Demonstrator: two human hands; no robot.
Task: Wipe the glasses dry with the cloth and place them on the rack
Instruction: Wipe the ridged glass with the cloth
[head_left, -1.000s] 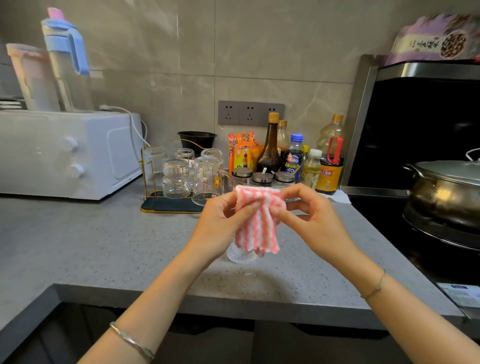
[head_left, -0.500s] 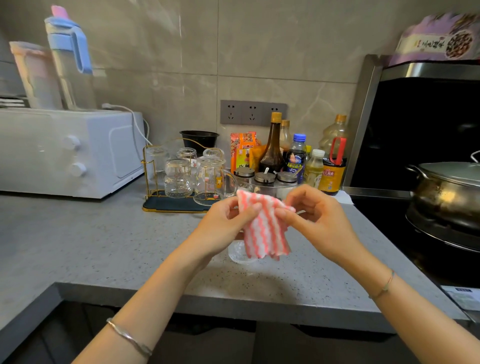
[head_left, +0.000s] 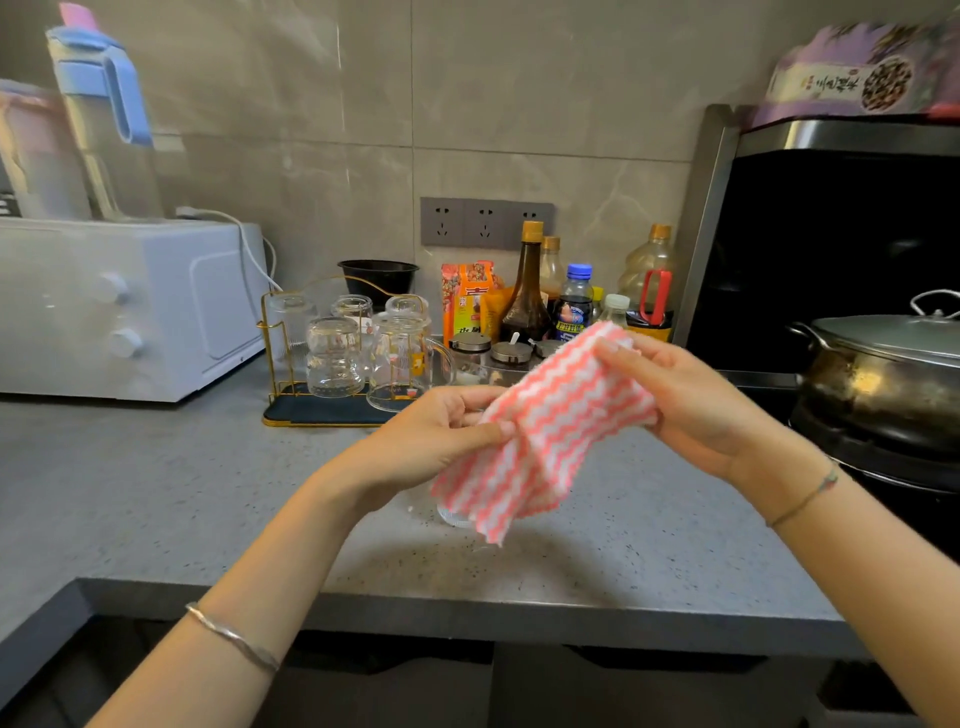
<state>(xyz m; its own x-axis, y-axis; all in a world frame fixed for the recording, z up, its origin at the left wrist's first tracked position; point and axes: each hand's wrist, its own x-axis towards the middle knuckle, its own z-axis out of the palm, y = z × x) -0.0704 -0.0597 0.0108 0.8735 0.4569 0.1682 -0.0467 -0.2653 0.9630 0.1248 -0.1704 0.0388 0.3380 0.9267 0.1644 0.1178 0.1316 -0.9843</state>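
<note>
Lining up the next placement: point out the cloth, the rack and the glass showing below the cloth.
cloth (head_left: 550, 426), head view, middle of striped face.
rack (head_left: 304, 411), head view, bare dark base.
glass (head_left: 453, 517), head view, edge showing under cloth.

Both bare forearms reach forward over the grey speckled counter (head_left: 156, 493) and meet at the pink-and-white zigzag-striped cloth (head_left: 550, 431). The left grip (head_left: 436, 441), a bare hand, pinches the cloth's lower left part between thumb and curled fingers. The right grip (head_left: 691, 410) clasps the cloth's upper right end, fingers curled over its top edge. A silver bangle (head_left: 234, 636) circles the left forearm, and a thin cord bracelet (head_left: 805, 499) the right wrist.
</note>
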